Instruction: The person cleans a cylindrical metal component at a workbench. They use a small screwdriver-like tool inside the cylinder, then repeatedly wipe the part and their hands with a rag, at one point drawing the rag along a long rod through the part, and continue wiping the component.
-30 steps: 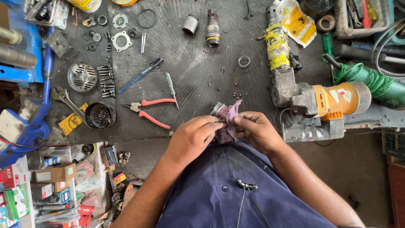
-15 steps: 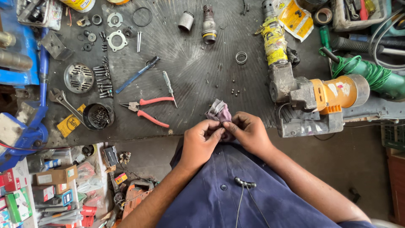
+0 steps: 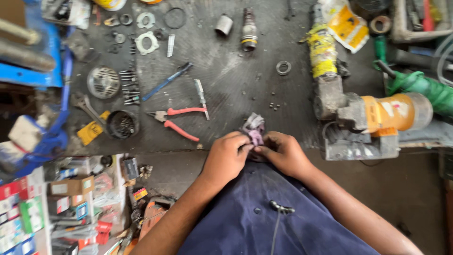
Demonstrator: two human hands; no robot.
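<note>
Purple-grey rag sat bunched at the tabletop edge, pinched between the left hand and right hand, both grips pressed together on it, red pliers nearby.

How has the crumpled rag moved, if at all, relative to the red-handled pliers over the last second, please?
Cannot tell: the rag stays just right of the pliers, between both hands; only the camera clearly shifts.
</note>
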